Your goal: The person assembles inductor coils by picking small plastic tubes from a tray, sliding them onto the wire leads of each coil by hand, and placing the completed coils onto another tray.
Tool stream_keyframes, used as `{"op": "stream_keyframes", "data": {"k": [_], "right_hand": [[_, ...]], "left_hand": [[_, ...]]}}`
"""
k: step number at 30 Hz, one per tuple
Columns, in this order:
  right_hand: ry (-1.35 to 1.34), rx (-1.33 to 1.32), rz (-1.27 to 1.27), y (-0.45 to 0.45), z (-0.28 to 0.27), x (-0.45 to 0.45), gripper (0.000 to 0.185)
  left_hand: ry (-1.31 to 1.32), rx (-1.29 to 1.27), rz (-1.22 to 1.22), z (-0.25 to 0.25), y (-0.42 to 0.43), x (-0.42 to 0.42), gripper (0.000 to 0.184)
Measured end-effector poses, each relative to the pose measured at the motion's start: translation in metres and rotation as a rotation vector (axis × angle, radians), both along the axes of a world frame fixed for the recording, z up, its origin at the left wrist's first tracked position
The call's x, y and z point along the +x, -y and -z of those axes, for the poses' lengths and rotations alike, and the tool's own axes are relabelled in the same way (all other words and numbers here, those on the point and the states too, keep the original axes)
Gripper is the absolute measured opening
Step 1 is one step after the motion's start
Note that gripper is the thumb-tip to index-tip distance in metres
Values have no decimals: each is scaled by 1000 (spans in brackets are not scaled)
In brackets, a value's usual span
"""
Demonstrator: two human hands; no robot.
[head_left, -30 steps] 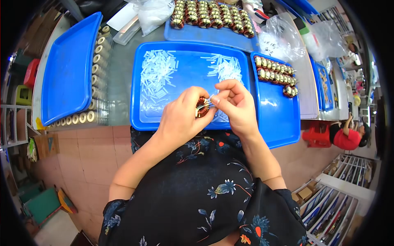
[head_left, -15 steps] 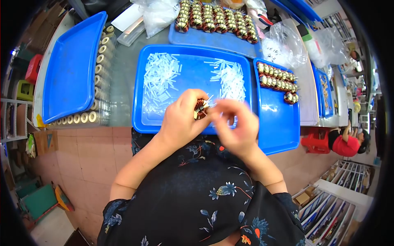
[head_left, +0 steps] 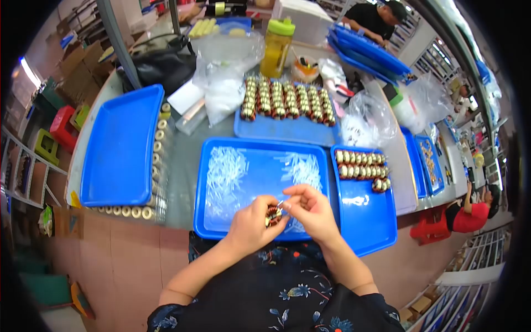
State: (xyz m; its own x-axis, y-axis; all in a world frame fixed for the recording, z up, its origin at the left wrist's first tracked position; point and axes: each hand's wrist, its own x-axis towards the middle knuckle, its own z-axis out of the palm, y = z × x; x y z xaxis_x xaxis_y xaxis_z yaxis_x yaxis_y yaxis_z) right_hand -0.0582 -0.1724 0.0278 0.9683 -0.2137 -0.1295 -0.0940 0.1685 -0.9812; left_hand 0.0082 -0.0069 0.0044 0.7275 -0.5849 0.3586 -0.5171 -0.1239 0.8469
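My left hand (head_left: pixel 250 226) is wrapped round a copper-wound ring coil (head_left: pixel 272 216) above the near edge of the middle blue tray (head_left: pixel 263 166). Thumb and forefinger of my right hand (head_left: pixel 313 213) pinch at the coil's wire ends, where a small pale sleeve or lead shows; which of these they grip is too small to tell. Clear short tubes lie in the tray in two heaps, a left heap (head_left: pixel 224 174) and a right heap (head_left: pixel 303 169).
A blue tray (head_left: pixel 365 221) with rows of coils stands on the right. Behind is another coil tray (head_left: pixel 287 131), near plastic bags and a bottle (head_left: pixel 276 48). An upper-left tray (head_left: pixel 119 146) rests on pale rings. People (head_left: pixel 376 22) sit farther off.
The camera has tilted up, so the table sits lower in view and the bottle and a person behind appear. My right hand, blurred half a second ago, is back at the coil's wires.
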Motion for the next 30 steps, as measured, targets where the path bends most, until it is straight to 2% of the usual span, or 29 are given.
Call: {"op": "stream_keyframes", "data": {"k": [4, 7, 9, 12, 16, 19, 23, 30], "right_hand": [[125, -85, 83, -13, -10, -9, 26], [185, -561, 40, -21, -35, -15, 25], [436, -799, 90, -29, -31, -12, 29], [611, -1088, 106, -37, -28, -11, 31], [626, -1129, 86, -36, -19, -9, 29], [719, -1122, 100, -27, -18, -3, 27], [787, -1083, 60, -16, -27, 4, 25], [727, -981, -94, -9, -35, 1, 26]], "left_hand": [[95, 48, -14, -11, -2, 6, 41], [106, 41, -16, -8, -3, 10, 41], [138, 59, -35, -7, -4, 12, 41], [134, 76, -60, -9, -2, 13, 40], [46, 158, -56, -14, -5, 15, 39], [83, 214, 33, -17, -8, 18, 39], [-34, 64, 78, -24, -12, 19, 39], [-450, 50, 385, -21, -22, 13, 33]]}}
